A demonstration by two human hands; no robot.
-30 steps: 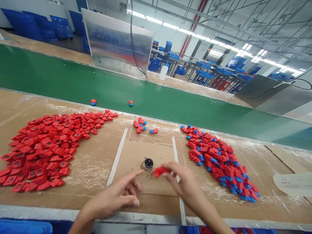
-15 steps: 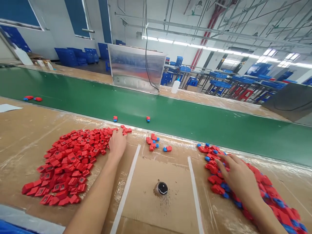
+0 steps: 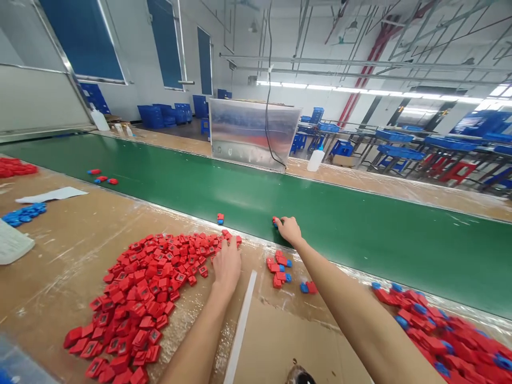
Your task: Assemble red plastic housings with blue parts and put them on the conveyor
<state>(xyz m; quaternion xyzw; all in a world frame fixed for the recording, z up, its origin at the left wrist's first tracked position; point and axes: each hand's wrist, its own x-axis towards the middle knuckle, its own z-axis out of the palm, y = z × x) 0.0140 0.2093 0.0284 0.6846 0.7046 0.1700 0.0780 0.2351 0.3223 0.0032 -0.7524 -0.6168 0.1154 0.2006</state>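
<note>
1. Right grip point(image 3: 288, 230): narrow, fingertips on a small red-and-blue block point(image 3: 275, 222), at 9 o'clock from the palm.
2. Block: on the green belt point(image 3: 360, 250), nearer the right grip; long axis too small to tell.
3. Left grip point(image 3: 226, 265): open, flat on the red pile point(image 3: 140, 301).
</note>
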